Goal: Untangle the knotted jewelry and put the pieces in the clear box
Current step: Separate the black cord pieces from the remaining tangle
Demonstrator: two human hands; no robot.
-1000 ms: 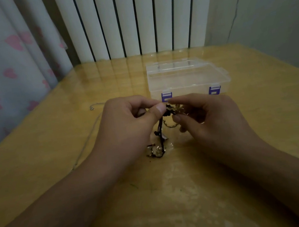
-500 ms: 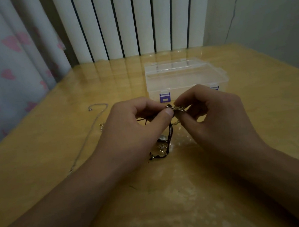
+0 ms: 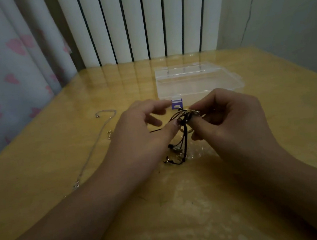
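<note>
Where the glossy yellow-brown table [image 3: 276,145] meets the far wall, a white ribbed radiator [image 3: 141,20] is seen, with a pale curtain [image 3: 8,78] printed with pink hearts hanging to the left and a plain grey wall to the right. Light is reflected off the tabletop in dull patches. A clear box [image 3: 196,81] with a purple latch [image 3: 177,104] is set on the table just beyond the hands, its lid closed as far as can be judged in the dim light. A thin silver chain [image 3: 97,145] is laid out on the left part of the table, well apart from the box.

The knotted jewelry [image 3: 182,128] is held above the table between the two hands, in front of the box. It is made up of black cords tangled with small gold-coloured metal pieces at the top; several cords hang down, and their lower ends, with a few small charms, rest on the tabletop. One black strand is stretched out to the left, behind the left thumb.

The top of the knot is pinched by the right hand [image 3: 231,119], thumb and curled fingers closed round the gold pieces. The cords are touched by the thumb tip of the left hand [image 3: 139,132], while its fingers are held loosely apart, the forefinger stretched toward the latch.
</note>
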